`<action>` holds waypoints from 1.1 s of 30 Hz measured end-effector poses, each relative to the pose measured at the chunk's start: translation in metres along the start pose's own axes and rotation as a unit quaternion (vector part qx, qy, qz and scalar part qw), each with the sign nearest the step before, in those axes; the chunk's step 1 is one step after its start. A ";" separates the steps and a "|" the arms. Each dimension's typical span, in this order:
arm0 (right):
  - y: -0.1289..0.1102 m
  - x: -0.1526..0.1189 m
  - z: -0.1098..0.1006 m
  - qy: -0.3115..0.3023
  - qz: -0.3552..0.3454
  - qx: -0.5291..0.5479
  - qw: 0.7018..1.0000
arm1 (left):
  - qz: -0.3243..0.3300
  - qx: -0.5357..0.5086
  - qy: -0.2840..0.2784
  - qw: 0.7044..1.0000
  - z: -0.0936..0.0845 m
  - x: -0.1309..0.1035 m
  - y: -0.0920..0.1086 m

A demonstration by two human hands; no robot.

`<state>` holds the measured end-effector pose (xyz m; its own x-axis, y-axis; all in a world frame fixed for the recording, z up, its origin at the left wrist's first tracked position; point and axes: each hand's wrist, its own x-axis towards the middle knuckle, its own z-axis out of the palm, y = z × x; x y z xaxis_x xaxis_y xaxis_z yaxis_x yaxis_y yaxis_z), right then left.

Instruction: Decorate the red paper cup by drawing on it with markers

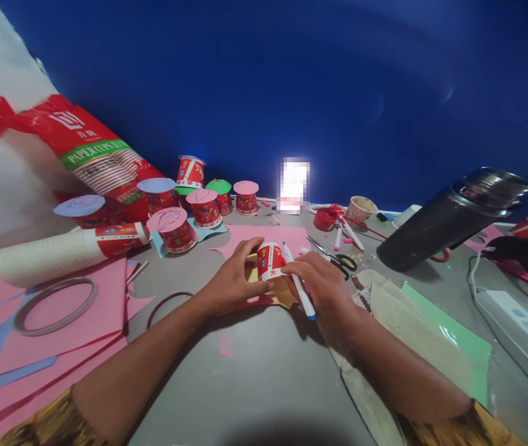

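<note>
Near the middle of the head view, a red and white paper cup (270, 261) rests on a piece of yellow paper (283, 292). My left hand (233, 280) is curled round the cup's left side, thumb low at the front and fingers behind. Between the fingers of my right hand (323, 286) is a white marker (301, 290) with a blue end, slanting up toward the cup. Those fingertips come close to the cup's right side; whether they touch it I cannot tell. Under the work lies pink paper (268, 236), and black-handled scissors (338, 255) lie just right.
Several decorated cups with paper discs (173, 229) stand at back left, beside a paper-cup bag (99, 158) and a stack of cups (69, 251). A tape roll (56, 306) lies on pink sheets. To the right are a dark flask (449, 220), a power strip (526, 325) and green sheet (452, 337).
</note>
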<state>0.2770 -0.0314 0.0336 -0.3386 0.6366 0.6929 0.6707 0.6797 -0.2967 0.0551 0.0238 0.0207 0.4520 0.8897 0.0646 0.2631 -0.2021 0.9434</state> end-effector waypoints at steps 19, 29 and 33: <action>0.000 0.001 0.000 0.078 0.120 0.150 0.978 | 0.131 0.141 0.083 0.978 0.003 0.002 -0.002; 0.002 0.001 0.001 0.039 0.098 0.134 0.985 | 0.131 0.158 0.083 0.975 0.003 0.001 0.002; 0.002 0.000 0.002 0.036 0.109 0.127 0.985 | 0.134 0.163 0.089 0.973 0.003 0.001 0.002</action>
<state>0.2768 -0.0293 0.0317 -0.1517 0.7559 0.6368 0.5331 0.6051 -0.5913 0.0589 0.0232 0.0217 0.3951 0.8378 0.3769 0.4254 -0.5305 0.7333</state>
